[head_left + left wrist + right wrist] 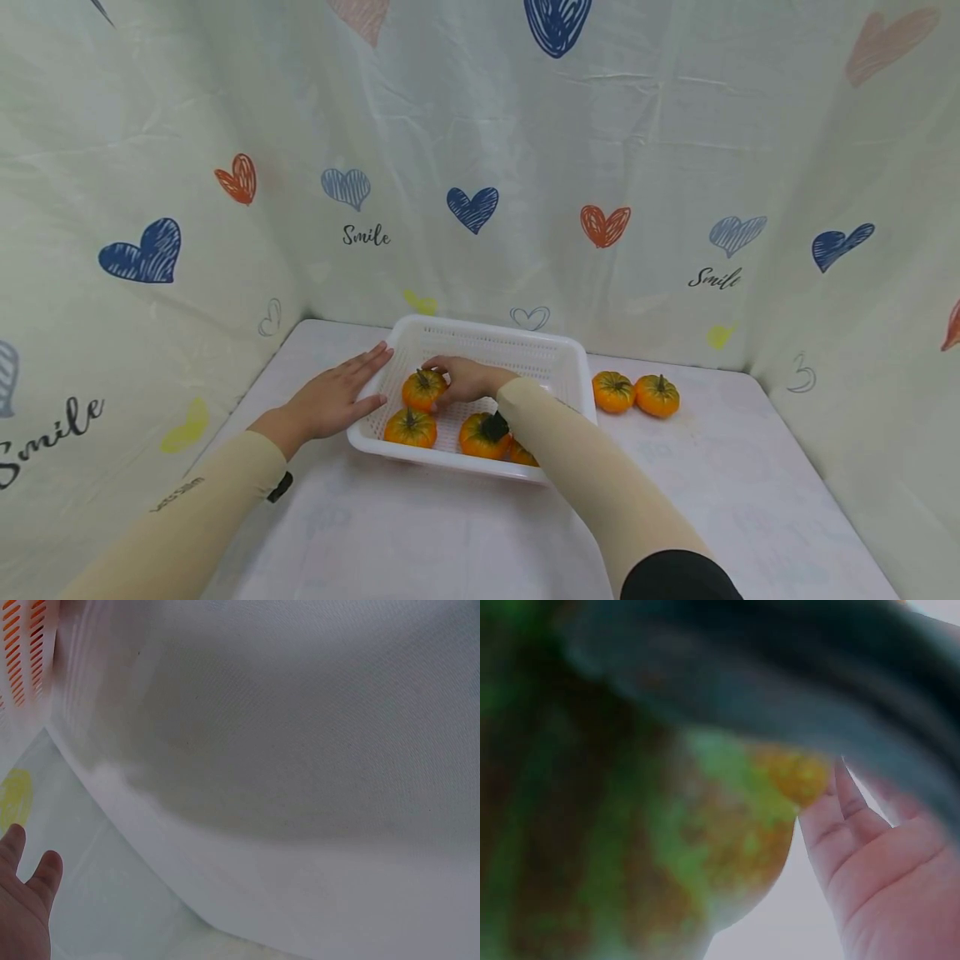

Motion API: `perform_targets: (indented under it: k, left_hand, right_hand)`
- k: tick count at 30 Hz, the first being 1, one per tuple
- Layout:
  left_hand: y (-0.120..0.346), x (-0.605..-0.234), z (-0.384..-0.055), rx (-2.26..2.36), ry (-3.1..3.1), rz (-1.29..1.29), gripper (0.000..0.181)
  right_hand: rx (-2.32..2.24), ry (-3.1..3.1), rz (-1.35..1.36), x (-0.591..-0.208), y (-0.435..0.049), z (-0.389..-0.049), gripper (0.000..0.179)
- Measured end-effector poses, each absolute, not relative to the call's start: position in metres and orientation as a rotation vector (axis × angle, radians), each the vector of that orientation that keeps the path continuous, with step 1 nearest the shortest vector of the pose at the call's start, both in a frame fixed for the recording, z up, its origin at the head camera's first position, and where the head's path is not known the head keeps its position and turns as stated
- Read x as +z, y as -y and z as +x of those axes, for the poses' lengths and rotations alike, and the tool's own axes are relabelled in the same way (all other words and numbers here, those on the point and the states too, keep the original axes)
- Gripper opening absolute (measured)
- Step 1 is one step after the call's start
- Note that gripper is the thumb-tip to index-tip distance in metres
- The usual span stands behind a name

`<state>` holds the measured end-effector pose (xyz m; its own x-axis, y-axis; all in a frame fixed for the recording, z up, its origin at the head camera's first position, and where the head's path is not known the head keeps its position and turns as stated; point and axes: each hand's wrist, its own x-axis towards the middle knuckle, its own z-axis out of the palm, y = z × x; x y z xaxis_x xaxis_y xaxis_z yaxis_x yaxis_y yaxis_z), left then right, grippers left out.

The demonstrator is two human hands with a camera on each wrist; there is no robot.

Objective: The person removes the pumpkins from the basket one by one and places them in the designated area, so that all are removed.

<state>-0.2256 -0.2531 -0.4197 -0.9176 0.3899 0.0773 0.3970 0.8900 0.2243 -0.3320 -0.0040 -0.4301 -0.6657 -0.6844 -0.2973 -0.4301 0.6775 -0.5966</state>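
A white slatted plastic basket (487, 328) holds several small orange pumpkins with green-streaked tops. My right hand (468, 379) reaches into it and grips the pumpkin (422, 389) at its left side. Just in front lies another pumpkin (410, 427). Under my right wrist sits a third pumpkin (482, 435), with one more pumpkin (522, 454) partly hidden by the sleeve. My left hand (330, 400), fingers extended, rests at the basket's left rim. In the right wrist view, a blurred close pumpkin (630, 862) and its stem cover much of the right hand (892, 877).
Two pumpkins, a left one (612, 392) and a right one (657, 396), stand side by side on the white-covered table (720, 467), right of the basket. A curtain (540, 142) printed with hearts encloses the table's back and sides.
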Motion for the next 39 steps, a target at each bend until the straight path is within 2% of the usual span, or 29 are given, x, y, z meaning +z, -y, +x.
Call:
perform_targets:
  k: [12,21,30,39]
  left_hand:
    - [0.252,-0.417,-0.225,-0.387,3.029,-0.622,0.074]
    - [0.252,-0.418,-0.225,-0.384,3.024,-0.618,0.074]
    - [0.251,-0.419,-0.224,-0.370,3.025,-0.617,0.073]
    - [0.251,-0.418,-0.222,-0.357,3.018,-0.625,0.073]
  right_hand:
    - [-0.707,-2.406,-0.806,-0.423,0.000,-0.330,0.075]
    - [-0.741,-2.461,-0.830,-0.411,-0.008,-0.330,0.070]
    - [-0.785,-2.449,-0.783,-0.405,-0.023,-0.332,0.085]
    - [-0.839,-2.484,-0.793,-0.394,-0.043,-0.335,0.081]
